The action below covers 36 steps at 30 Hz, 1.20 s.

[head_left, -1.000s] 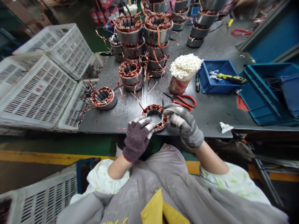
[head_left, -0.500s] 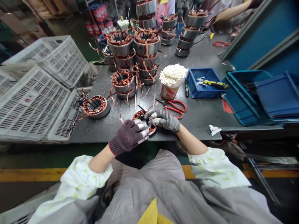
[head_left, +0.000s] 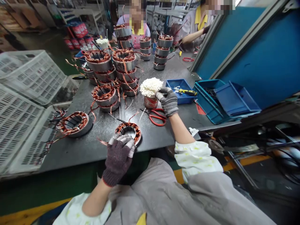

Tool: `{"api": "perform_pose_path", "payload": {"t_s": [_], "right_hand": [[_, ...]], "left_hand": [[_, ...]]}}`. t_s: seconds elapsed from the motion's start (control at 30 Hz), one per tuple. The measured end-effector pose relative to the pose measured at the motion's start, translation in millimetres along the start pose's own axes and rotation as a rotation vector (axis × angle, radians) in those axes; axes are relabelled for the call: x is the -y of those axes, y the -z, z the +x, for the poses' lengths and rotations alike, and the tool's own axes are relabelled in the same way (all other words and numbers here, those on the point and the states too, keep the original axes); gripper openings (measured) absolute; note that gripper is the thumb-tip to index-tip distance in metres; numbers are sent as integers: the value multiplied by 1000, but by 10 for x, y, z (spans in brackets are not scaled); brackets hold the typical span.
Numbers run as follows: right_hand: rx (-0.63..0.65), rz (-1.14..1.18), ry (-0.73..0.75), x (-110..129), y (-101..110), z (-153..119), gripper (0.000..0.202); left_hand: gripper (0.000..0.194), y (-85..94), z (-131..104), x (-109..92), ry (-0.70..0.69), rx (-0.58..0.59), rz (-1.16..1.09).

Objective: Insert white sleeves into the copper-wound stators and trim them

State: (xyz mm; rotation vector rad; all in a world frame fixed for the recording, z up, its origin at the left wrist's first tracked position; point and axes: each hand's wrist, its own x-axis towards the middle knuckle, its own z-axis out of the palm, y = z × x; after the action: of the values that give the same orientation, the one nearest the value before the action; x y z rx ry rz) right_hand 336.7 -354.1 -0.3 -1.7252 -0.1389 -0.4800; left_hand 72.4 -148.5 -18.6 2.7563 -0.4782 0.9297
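Left hand (head_left: 118, 161) over a copper ring (head_left: 137, 135), right hand (head_left: 168, 101) at the white sticks (head_left: 150, 85)

Head view: gloved fingers of the left hand lie across the near edge of the copper ring, which sits flat on the table (head_left: 153, 137), left of the cup (head_left: 150, 102) and closer to the body. The thumb is hidden, so I cannot tell whether that hand clamps the ring or merely rests on it; it seems placed there to steady it. The bent fingers of the right hand meet the right-hand edge of the white sticks, which stand bunched in the cup, probably so their ends are easy to pick at. Whether the fingertips are closed on one, I cannot tell.

Red-handled scissors (head_left: 157, 117) lie just on the near side of the cup, presumably for quick reach. Right of the cup, a blue tray (head_left: 184, 100) bears a yellow-and-black tool (head_left: 187, 92), likely to keep it from straying. Left of the cup, stacked rings (head_left: 124, 66) probably save room; a lone ring (head_left: 87, 126) lies farther left, near white baskets (head_left: 17, 131). Two co-workers (head_left: 139, 30) (head_left: 195, 23) are well beyond the cup.

Red print wraps the cup, but no words can be made out. Far beyond it, to the left, red packs (head_left: 79, 30) carry pale marks too blurred to read.
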Motion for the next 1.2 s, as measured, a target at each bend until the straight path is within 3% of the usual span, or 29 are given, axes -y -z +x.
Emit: {"api": "perform_pose_path", "payload": {"t_s": [0.17,0.3,0.37,0.43,0.47,0.53,0.6,0.7,0.83,1.03,1.1,1.2], "right_hand": [[51,243,-22,85,28,7,26],[130,518,58,314,229,-442,25],[279,535,167,455,346,-839,13],[581,457,286,547,484,-1269,4],[714,412,341,563,557,-1473,7],[846,363,399,536,693,-1819,10],[849,343,347,463,787,-2058,11],[865,319,225,366,792,-2196,11],[911,393,136,345,546,-2082,15],[669,395,-333,457,218,-1923,30],[668,408,-429,498,205,-1925,33],[637,408,-435,532,217,-1932,33]], "left_hand": [[27,34,37,132,-32,5,-44],[27,50,103,150,6,46,-64],[25,52,118,127,55,71,-70],[24,48,116,109,86,111,-83],[23,44,111,104,96,133,-87],[22,36,98,102,113,156,-85],[21,27,91,98,114,138,-78],[18,11,92,70,90,87,-80],[15,-28,84,-10,158,43,-102],[27,-107,94,-138,399,-135,-183],[20,-115,115,-146,381,-136,-206],[12,-118,135,-131,295,-137,-219]]}}
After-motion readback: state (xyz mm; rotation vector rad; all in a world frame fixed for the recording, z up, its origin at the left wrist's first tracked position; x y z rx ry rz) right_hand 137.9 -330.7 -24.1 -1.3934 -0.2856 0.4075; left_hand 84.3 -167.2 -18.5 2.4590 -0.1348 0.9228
